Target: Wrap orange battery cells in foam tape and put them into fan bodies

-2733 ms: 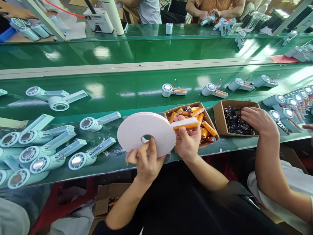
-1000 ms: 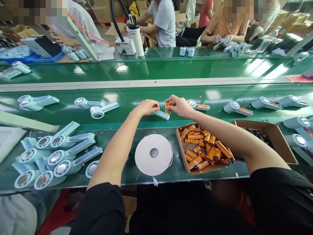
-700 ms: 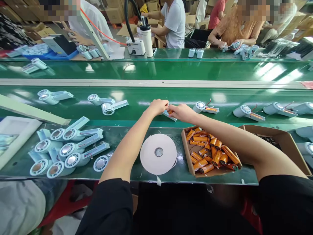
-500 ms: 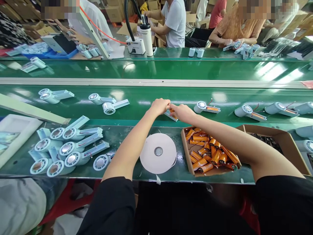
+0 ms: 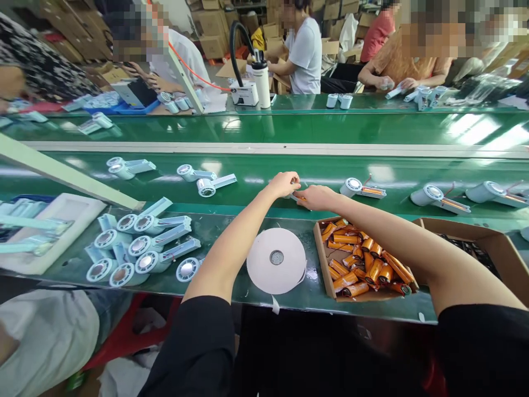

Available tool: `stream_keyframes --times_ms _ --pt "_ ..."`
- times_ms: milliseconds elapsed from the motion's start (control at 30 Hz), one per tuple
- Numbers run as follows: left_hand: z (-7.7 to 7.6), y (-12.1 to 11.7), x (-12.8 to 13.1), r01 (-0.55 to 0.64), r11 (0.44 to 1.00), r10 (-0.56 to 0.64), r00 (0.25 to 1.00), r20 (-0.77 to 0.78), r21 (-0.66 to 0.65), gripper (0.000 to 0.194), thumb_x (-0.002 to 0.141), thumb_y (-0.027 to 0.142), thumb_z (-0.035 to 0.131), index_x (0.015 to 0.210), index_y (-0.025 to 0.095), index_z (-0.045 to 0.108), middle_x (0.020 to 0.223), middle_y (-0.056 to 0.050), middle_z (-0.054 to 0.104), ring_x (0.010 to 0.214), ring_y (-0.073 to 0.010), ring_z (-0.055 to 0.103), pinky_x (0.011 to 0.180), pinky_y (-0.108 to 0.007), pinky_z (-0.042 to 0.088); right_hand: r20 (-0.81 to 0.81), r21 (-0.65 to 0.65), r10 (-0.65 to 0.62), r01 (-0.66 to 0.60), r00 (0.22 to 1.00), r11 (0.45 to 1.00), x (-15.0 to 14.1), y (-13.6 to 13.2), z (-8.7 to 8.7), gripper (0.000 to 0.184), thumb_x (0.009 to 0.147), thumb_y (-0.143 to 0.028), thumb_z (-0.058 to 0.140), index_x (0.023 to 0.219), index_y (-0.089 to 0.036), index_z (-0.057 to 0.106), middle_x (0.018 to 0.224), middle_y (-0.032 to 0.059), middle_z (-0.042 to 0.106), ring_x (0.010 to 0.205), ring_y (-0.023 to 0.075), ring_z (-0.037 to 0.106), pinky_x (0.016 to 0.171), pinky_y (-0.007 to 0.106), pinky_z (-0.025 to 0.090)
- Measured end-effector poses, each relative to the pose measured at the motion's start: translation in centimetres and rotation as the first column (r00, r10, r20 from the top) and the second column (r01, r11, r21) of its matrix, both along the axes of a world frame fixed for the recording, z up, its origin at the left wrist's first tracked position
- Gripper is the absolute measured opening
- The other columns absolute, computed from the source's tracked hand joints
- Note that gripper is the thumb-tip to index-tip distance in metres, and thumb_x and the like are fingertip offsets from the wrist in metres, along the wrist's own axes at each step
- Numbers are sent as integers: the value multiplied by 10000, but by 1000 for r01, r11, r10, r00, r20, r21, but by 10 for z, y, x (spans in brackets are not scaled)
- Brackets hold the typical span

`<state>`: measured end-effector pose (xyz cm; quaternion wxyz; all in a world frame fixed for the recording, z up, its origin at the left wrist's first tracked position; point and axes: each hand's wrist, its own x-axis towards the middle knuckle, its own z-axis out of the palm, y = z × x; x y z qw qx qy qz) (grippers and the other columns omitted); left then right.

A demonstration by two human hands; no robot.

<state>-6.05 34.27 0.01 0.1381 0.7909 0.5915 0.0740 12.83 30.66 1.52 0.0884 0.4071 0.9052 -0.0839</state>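
My left hand (image 5: 285, 184) is curled above the green conveyor belt, over the head end of a light-blue handheld fan housing. My right hand (image 5: 319, 197) meets it from the right, fingers pressed on the open handle (image 5: 305, 205), where a bit of orange shows. Both hands hide most of this fan. Just right of them lies another fan housing (image 5: 352, 186) with an orange battery (image 5: 372, 191) in its handle and a red wire sticking up. Below my forearms are a white tape roll (image 5: 264, 264) and a cardboard box (image 5: 321, 259) of orange-wrapped batteries.
Several fan housings (image 5: 142, 242) are grouped on the bench at left, beside a white foam tray (image 5: 76, 220). More fans (image 5: 206, 186) lie on the belt. A second cardboard box (image 5: 502, 248) holds dark parts at right. Co-workers sit across the line; a slanted post (image 5: 70, 171) crosses the left.
The view has shifted, so the scene sits further right and slightly lower. My left fingers have lifted and loosened a little over the fan; the right hand stays on its handle.
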Motion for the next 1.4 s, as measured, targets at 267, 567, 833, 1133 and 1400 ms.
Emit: stream_keyframes --times_ms 267,567,833,1133,1400 --pt "12 -29 -175 -276 946 312 915 -254 170 517 906 470 724 1308 155 643 1379 -198 633 1307 -367 529 1088 -446 426 96 126 -122 110 988 986 59 13 -18 489 1078 -401 388 1527 -303 556 1133 171 791 952 340 779 759 390 544" --pt "-21 -51 -206 -165 956 267 833 -484 244 464 1032 220 372 1455 207 561 1367 -217 616 1252 -354 587 1077 -494 392 98 137 -129 115 987 984 70 12 -31 477 1083 -374 362 1506 -287 564 1179 154 792 936 328 785 706 353 530" --pt "12 -61 -256 -61 992 112 820 -561 107 526 932 133 455 1444 172 569 1350 -211 635 1286 -342 607 1126 -475 399 127 143 -165 146 978 979 75 12 -35 459 1071 -345 369 1471 -254 575 1132 149 801 918 345 786 673 360 520" --pt "7 -26 -266 -118 987 159 809 -565 110 517 979 242 519 1487 153 479 1548 -218 500 1447 -385 429 1166 -535 363 184 163 -221 192 958 968 77 9 -33 443 1047 -308 378 1430 -242 591 1048 161 800 878 361 783 664 371 499" --pt "30 -103 -204 145 984 -59 810 -583 101 294 990 198 507 1256 163 627 1288 -174 627 1226 -345 549 1093 -480 386 183 144 -272 248 945 958 81 9 -28 424 1027 -287 399 1385 -248 621 1021 175 793 904 387 777 685 400 493"
